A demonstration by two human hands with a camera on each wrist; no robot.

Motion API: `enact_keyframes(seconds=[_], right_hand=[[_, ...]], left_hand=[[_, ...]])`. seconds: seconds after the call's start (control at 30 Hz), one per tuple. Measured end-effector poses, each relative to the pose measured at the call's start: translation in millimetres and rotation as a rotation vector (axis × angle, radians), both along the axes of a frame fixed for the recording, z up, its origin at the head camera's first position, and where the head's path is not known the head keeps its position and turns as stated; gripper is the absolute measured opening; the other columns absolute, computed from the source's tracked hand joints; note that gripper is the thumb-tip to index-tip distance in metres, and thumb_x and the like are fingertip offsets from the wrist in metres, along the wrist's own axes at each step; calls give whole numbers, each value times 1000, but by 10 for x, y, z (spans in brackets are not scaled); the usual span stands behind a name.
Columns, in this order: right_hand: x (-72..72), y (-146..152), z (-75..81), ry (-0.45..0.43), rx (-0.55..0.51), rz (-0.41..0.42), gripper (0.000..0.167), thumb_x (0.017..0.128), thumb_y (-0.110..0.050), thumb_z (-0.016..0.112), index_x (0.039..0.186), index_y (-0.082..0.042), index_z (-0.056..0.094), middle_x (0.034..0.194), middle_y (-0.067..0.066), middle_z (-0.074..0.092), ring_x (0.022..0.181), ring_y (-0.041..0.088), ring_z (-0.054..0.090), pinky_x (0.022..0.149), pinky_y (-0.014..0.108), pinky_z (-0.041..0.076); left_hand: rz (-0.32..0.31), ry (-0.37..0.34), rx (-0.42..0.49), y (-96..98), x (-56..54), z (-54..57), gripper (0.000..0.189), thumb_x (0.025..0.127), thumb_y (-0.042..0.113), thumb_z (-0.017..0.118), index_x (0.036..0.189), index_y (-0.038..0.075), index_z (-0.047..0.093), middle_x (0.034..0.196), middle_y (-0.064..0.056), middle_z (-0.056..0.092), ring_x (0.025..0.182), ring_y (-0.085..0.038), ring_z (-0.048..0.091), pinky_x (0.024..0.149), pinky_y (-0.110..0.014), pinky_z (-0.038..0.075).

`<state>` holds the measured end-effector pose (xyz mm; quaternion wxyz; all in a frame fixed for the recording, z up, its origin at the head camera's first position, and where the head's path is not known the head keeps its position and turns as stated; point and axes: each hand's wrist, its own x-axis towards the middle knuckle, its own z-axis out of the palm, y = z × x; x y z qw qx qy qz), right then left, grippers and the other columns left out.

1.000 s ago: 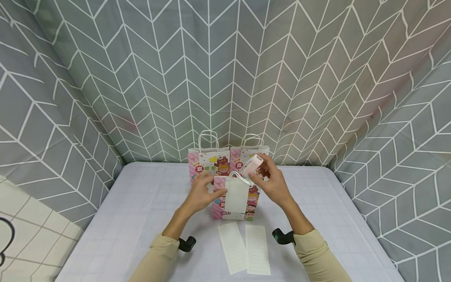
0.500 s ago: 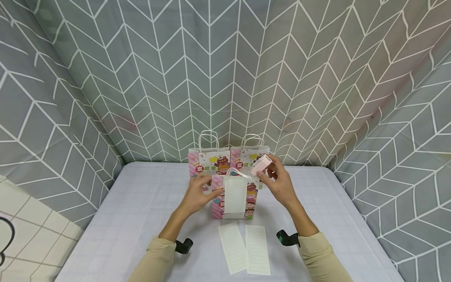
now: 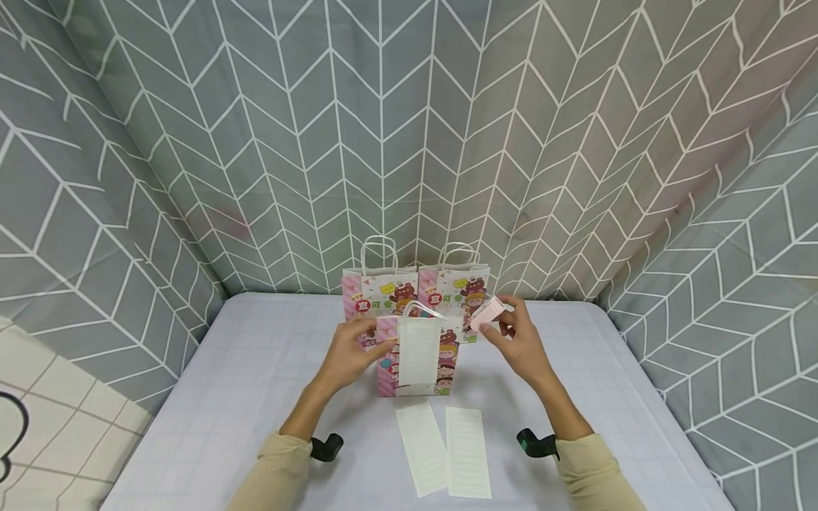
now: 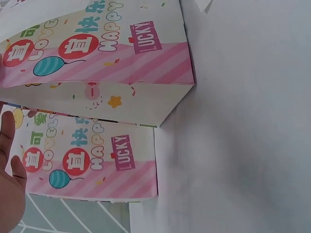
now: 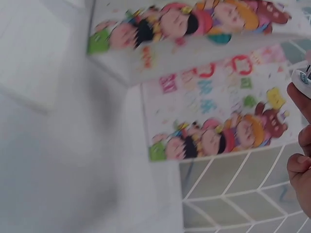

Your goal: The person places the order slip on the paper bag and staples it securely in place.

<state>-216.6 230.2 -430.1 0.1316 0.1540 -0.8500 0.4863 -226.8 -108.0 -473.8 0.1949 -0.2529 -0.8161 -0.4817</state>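
A pink-and-white paper gift bag [image 3: 445,353] with cartoon figures stands at the middle of the table in the head view. A lined white paper sheet [image 3: 418,355] lies flat against its front, its top at the bag's rim. My left hand [image 3: 349,353] holds the bag's left upper edge, thumb in front and fingers behind. To the right of the bag, my right hand [image 3: 519,341] pinches a small pink-and-white device [image 3: 488,313] that looks like a mini stapler. It is apart from the bag. In the right wrist view only the device's white rounded end [image 5: 302,82] shows.
Two matching gift bags [image 3: 380,287] [image 3: 455,284] with white twisted handles stand behind, near the patterned curtain [image 3: 409,142]. Two lined white sheets [image 3: 422,447] [image 3: 468,454] lie on the white tablecloth [image 3: 255,369] in front of the bag.
My right hand has moved right and down, taking the pink device away from the bag's top. The front bag has shifted slightly left with my left hand. The sheets on the table stay put.
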Motion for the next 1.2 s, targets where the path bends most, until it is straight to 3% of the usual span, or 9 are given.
enact_keyframes(seconds=[0.23, 0.37, 0.57, 0.83, 1.03, 1.2], right_hand=[[70, 213, -249, -102, 114, -54, 59, 95, -29, 71, 140, -11, 38, 97, 6, 68, 85, 23, 41, 71, 35, 32], [97, 307, -357, -157, 164, -75, 60, 94, -31, 72, 139, -11, 38, 97, 4, 68, 87, 21, 40, 70, 35, 31], [94, 420, -474, -257, 223, -75, 60, 93, -34, 72, 138, -11, 40, 100, 4, 71, 88, 23, 42, 70, 35, 32], [86, 525, -612, -342, 255, -57, 59, 90, -33, 74, 136, -11, 44, 102, 4, 72, 86, 20, 49, 72, 33, 38], [77, 587, -676, -404, 259, -72, 63, 90, -37, 74, 139, -9, 43, 108, 8, 71, 86, 20, 52, 70, 33, 40], [77, 649, -706, -462, 279, -89, 68, 90, -39, 73, 141, -6, 42, 103, 6, 69, 88, 19, 56, 74, 33, 43]], left_hand=[[21, -19, 26, -62, 35, -17, 20, 82, 25, 85, 96, 16, 73, 91, 4, 66, 90, -28, 59, 86, -42, 36], [36, -22, 30, -98, 51, -13, 19, 83, 26, 84, 91, 16, 70, 88, 5, 62, 87, -25, 57, 82, -42, 38], [62, -21, 56, -153, 71, -19, 21, 81, 24, 85, 95, 16, 72, 90, 6, 63, 90, -16, 56, 87, -43, 35], [88, -4, 75, -241, 88, -38, 23, 80, 20, 86, 100, 15, 74, 86, 6, 61, 85, -28, 56, 84, -40, 33], [115, -2, 85, -326, 128, -29, 22, 80, 20, 87, 98, 16, 73, 85, 5, 59, 85, -14, 53, 84, -41, 31], [132, 15, 100, -420, 136, -40, 21, 79, 16, 86, 96, 15, 73, 86, 3, 59, 86, -13, 53, 84, -40, 32]])
